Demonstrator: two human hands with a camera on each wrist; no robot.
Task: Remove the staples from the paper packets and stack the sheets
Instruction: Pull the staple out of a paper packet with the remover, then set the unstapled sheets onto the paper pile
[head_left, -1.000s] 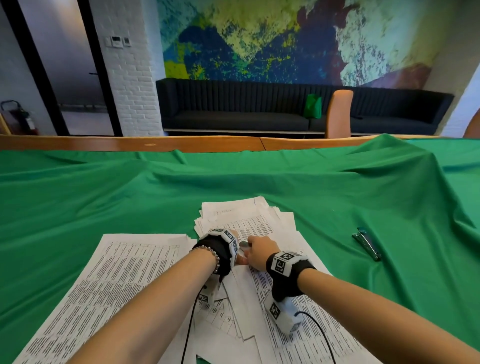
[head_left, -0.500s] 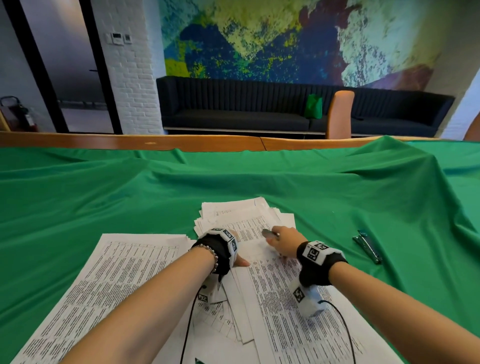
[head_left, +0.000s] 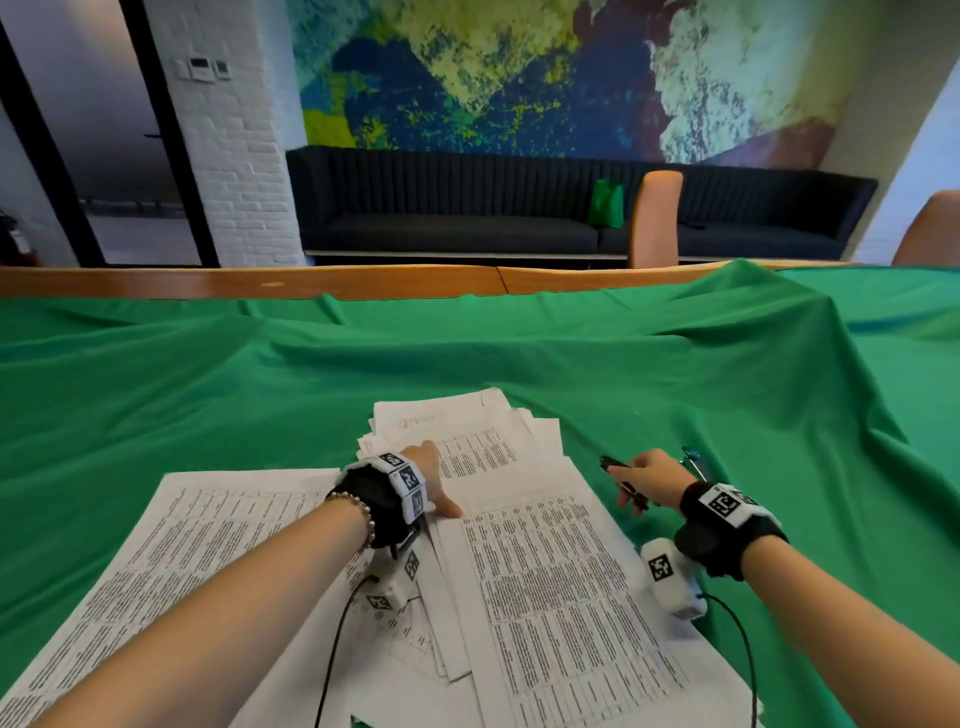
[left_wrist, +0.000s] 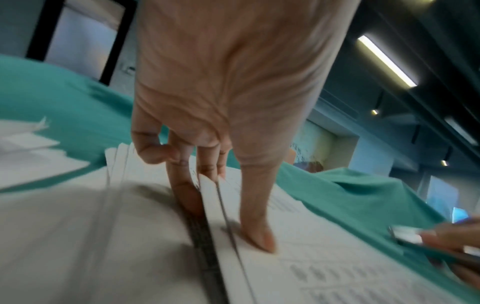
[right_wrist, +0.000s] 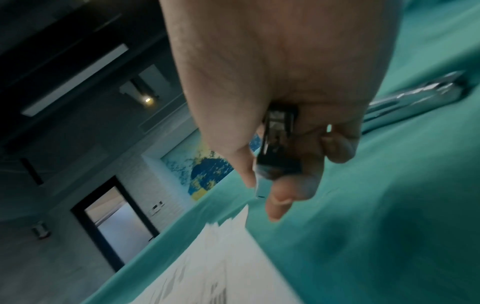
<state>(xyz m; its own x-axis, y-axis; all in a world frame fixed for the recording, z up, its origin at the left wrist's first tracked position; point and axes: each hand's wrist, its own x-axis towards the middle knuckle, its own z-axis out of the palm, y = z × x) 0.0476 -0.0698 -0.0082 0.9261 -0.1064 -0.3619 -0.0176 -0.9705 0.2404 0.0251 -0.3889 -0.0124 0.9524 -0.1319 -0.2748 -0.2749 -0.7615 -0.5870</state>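
**A:** So what's laid out here? The bench is covered by a green cloth (head_left: 571, 364), and a big spread of printed sheets (head_left: 182, 561) is seen on the left, next to a messier pile of paper packets (head_left: 545, 571) in the middle.

**B:** Yep. The left hand (head_left: 423, 467) is planted on that pile. From the left wrist view the thumb (left_wrist: 255, 226) is pressed flat on the top page while a finger (left_wrist: 182, 185) is tucked under a lifted edge, so a few sheets are pinched between them. Grip half closed, not a fist.

**A:** And the right hand (head_left: 649, 480)?

**B:** It's held just above the cloth, off the right edge of the papers. A small dark metal tool (right_wrist: 278, 144) is gripped in it, fingers curled around, thumb laid along the side. Probably the staple remover, though it's too blurry to be sure.

**A:** Any text that can be read?

**B:** Nothing. Dense table-style print is seen on the pages, but it's too small and smeared. Only square black-and-white marker codes can be made out on the wrist bands (head_left: 722, 506).

**A:** Another metal tool (head_left: 693, 462) is lying on the cloth just past the right hand.
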